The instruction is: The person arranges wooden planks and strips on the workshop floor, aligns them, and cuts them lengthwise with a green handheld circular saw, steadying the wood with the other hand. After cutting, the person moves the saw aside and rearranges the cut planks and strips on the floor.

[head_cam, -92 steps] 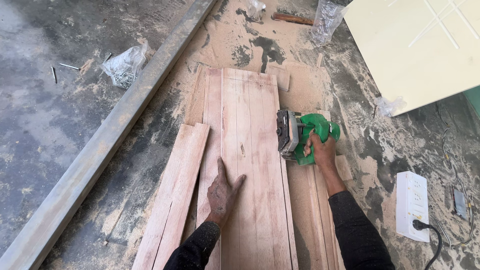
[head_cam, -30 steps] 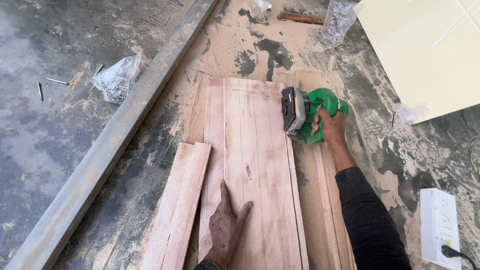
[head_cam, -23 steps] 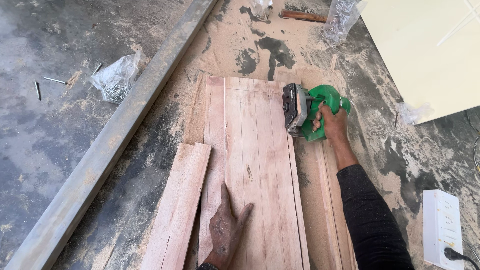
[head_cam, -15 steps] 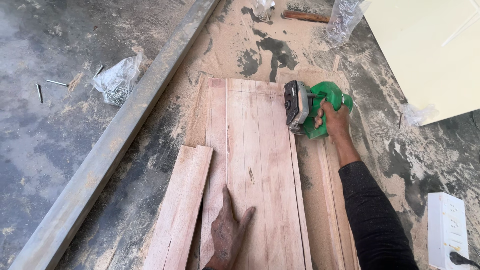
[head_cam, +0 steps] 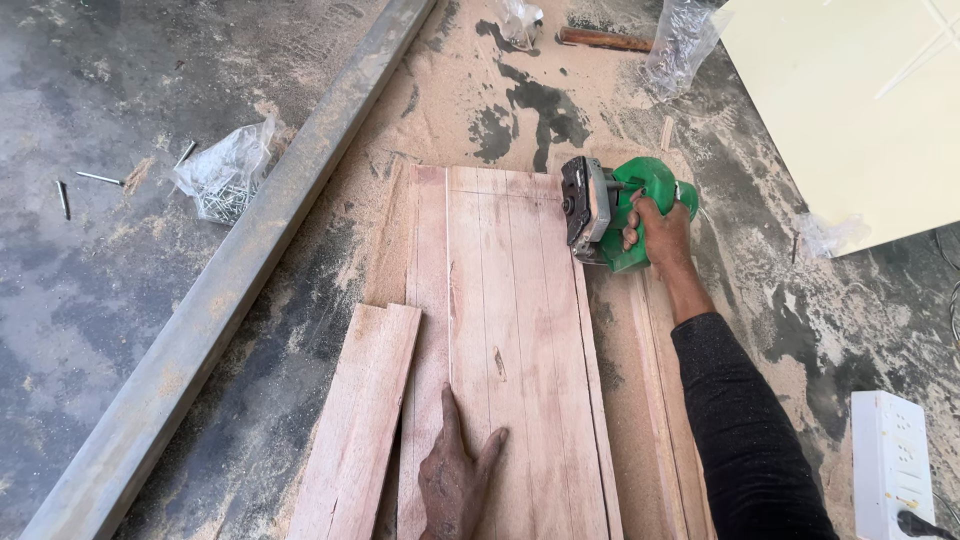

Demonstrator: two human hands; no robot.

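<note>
Green power planer [head_cam: 625, 210] sits at the far right edge of the reddish wooden board [head_cam: 510, 340], the right hand [head_cam: 655, 228] with fingers clamped round its handle. Left hand [head_cam: 455, 475] presses flat on the board's near end, fingers spread. A clear plastic bag [head_cam: 222, 170] holding nails lies left of the metal beam [head_cam: 240, 280]; another crumpled clear bag [head_cam: 680, 40] lies far right.

The right hand [head_cam: 660, 232] grips a green power planer [head_cam: 622, 212] at the wooden board's [head_cam: 510, 340] far right edge (sawdust all around); the left hand [head_cam: 455, 478] presses the board flat.
</note>
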